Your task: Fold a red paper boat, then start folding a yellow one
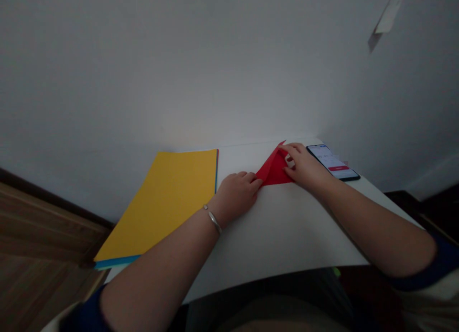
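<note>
A red sheet of paper, partly folded, lies on the white table with one flap lifted off the surface. My left hand has its fingers closed on the sheet's left corner, near the tabletop; a silver bracelet circles that wrist. With curled fingers, my right hand grips the paper's right side, the index finger at the raised flap and the thumb lower down. The fingertips partly cover the paper's edges.
To the left lies a stack of coloured paper, yellow on top with blue and red edges showing beneath. A phone with a lit screen rests at the right, close to my right forearm. A wall rises behind the table.
</note>
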A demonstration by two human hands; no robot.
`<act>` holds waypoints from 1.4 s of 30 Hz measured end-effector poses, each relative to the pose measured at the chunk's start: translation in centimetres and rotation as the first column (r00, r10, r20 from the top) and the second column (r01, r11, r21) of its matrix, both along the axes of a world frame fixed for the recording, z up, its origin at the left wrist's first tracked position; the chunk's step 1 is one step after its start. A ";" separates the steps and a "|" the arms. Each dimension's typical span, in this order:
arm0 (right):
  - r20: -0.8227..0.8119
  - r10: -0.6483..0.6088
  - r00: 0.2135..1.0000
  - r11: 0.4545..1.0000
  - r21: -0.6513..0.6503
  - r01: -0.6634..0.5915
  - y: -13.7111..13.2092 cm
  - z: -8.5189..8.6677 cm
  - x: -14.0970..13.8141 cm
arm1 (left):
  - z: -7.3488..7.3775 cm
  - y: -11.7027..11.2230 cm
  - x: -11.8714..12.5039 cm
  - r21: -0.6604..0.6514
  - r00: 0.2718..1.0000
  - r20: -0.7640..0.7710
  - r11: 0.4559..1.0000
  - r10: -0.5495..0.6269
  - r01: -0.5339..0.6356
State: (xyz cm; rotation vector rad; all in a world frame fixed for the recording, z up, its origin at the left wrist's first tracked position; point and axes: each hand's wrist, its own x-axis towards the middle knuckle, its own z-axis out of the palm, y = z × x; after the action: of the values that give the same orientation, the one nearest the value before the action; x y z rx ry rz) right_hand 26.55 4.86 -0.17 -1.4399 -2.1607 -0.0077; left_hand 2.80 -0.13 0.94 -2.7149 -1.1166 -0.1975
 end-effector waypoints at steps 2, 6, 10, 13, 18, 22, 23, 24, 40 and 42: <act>0.058 0.001 0.998 1.000 0.030 -0.003 -0.2 0.0 -0.1 | -0.1 0.0 0.0 0.002 1.000 0.014 1.000 0.003 -0.003; 0.142 -0.096 0.985 0.995 0.011 0.095 -0.2 0.0 -0.5 | -0.3 0.1 0.2 -0.008 0.999 0.050 1.000 0.021 -0.021; 0.270 0.061 0.961 0.997 -0.052 -0.048 0.1 -0.2 -0.6 | -0.4 0.2 0.2 -0.036 0.995 0.079 0.998 0.056 -0.053; 0.296 0.215 0.931 0.976 -0.027 -0.216 0.4 -0.6 -0.8 | -0.5 0.2 0.2 -0.038 0.996 0.073 0.998 0.051 -0.048; 0.250 0.372 0.894 0.926 -0.030 -0.377 0.5 -1.1 -1.3 | -0.4 0.2 0.2 -0.025 0.997 0.072 0.999 0.038 -0.036; 0.199 0.425 0.883 0.905 -0.066 -0.421 0.5 -0.8 -1.4 | -0.4 0.2 0.2 -0.033 0.997 0.069 0.999 0.027 -0.025; 0.192 0.430 0.882 0.902 -0.075 -0.424 0.4 -0.7 -1.4 | -0.4 0.2 0.2 -0.032 0.997 0.069 0.999 0.027 -0.024; 0.189 0.434 0.881 0.901 -0.082 -0.426 0.4 -0.6 -1.4 | -0.4 0.2 0.2 -0.032 0.997 0.070 0.999 0.026 -0.024; 0.262 0.147 0.954 0.975 0.125 -0.184 1.3 -1.6 0.3 | -0.3 -0.1 0.0 -0.032 0.994 0.107 0.999 0.013 -0.009; 0.290 0.162 0.943 0.978 0.078 -0.192 1.4 -1.9 0.2 | -0.2 -0.1 0.0 -0.035 0.994 0.112 0.999 0.018 -0.014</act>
State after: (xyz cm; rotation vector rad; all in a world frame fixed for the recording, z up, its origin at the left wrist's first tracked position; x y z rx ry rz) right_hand 26.80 6.25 -2.03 -1.2411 -2.4744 -0.2733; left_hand 2.76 -0.27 0.75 -2.7540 -1.1821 -0.3360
